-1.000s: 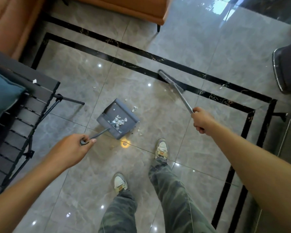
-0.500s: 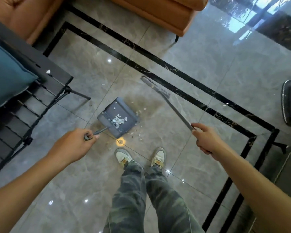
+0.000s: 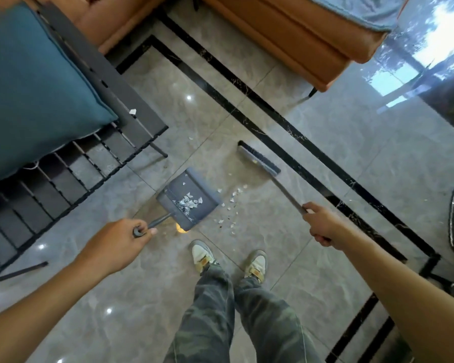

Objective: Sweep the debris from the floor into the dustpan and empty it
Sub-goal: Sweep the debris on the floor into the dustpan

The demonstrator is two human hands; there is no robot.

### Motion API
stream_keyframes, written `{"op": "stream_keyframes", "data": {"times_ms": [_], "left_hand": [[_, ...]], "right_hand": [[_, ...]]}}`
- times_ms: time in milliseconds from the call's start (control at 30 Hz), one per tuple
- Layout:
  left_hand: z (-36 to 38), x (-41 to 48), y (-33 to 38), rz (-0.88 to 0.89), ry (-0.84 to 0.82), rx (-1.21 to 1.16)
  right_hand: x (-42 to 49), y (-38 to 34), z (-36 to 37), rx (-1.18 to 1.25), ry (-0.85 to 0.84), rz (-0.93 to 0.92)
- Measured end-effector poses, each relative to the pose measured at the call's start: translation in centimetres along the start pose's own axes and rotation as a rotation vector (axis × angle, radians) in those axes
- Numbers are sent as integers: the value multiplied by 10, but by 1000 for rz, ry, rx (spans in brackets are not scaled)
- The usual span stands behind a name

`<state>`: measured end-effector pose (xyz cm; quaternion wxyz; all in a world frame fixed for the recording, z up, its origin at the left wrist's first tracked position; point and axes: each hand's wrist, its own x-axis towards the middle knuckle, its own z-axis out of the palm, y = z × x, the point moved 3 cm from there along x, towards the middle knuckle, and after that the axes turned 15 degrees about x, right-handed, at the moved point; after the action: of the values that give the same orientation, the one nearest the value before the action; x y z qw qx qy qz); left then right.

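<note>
A person's left hand [image 3: 121, 241] is closed around the end of the handle of a grey dustpan [image 3: 188, 197], which sits on the polished grey tile floor [image 3: 338, 158] just ahead of the person's shoes [image 3: 202, 255]. The right hand [image 3: 321, 224] grips the long handle of a broom [image 3: 258, 158], whose head rests on the floor beyond the dustpan and well apart from it. A small heap of white debris [image 3: 188, 203] lies inside the pan near its back wall, while more scattered white scraps [image 3: 231, 203] lie on the tiles just beside the pan's open edge, between it and the broom head. One more white scrap [image 3: 133, 112], possibly paper, sits on the dark slatted bench [image 3: 95, 153] at left, near a teal cushion [image 3: 32, 82]. An orange sofa [image 3: 286, 30] stands beyond a black inlaid border in the floor.
</note>
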<state>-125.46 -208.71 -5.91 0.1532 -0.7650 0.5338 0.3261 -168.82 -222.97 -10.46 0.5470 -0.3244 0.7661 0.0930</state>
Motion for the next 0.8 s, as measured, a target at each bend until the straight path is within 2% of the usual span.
{"op": "stream_keyframes", "data": {"times_ms": [100,233,400,533,633,800], "left_hand": [[-1,-4,-11,7,17,-49],[-4,2,-22,-14,3,-114],[-7,9,-19,-44,-27,-169],[-8,10,-11,-103,-25,-217],[-11,14,-1,-183,-23,-258],[-19,21,33,-342,-26,-314]], "right_hand": [[-29,-8,0,6,-58,-19],[-43,-44,-1,-24,-50,-137],[1,-120,10,-105,4,-272],[44,-195,25,-188,-27,-363],[70,-249,42,-325,-80,-464],[99,-293,49,-741,-142,-582]]}}
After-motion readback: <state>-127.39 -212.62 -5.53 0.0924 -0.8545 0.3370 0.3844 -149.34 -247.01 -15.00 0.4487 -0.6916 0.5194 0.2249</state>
